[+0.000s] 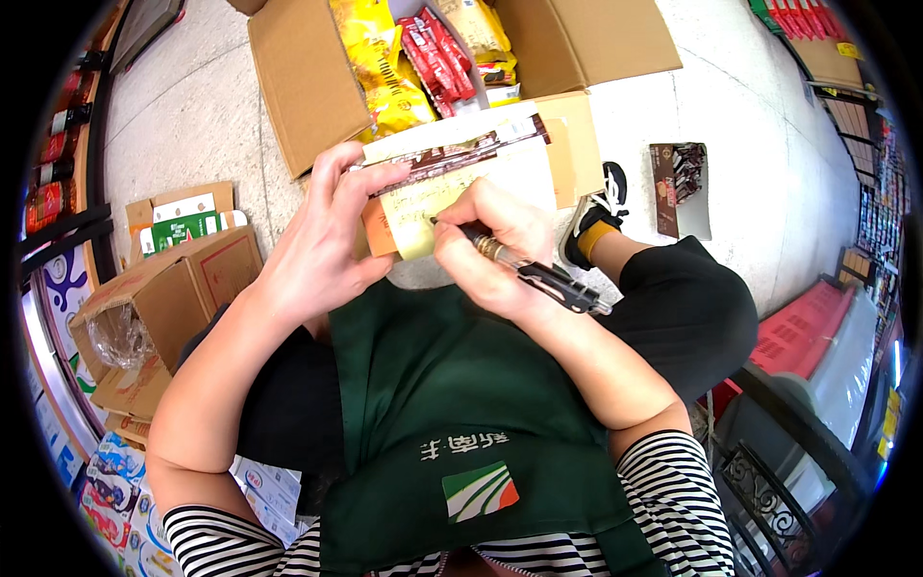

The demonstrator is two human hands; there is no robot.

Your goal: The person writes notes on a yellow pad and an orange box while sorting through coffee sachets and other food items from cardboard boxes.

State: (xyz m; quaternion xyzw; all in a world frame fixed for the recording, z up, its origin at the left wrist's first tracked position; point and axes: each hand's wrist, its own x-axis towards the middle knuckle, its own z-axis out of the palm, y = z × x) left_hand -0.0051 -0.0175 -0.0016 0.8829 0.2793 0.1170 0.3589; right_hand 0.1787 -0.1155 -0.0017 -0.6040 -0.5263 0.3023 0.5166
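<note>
A click pen (548, 278) with a black clip is held in my right hand (490, 245), its tip touching a yellow paper pad (519, 173) that bears handwriting. My left hand (324, 223) grips the pad's left side, with the thumb below. Its fingers also press down a long, narrow dark brown snack packet (461, 155) that lies across the pad's upper part. Some orange card (380, 229) shows at the pad's lower left. Just beyond stands an open cardboard box (310, 79) with yellow packets (389, 79) and red packets (436, 61) inside.
On the floor at the right lies a small carton (665, 189) of dark wrapped sweets. Cardboard boxes (166, 288), one holding clear plastic, stand at the left beside a shelf of bottles (58, 173). A black metal frame (793, 425) and a red plastic crate (800, 324) are at the lower right.
</note>
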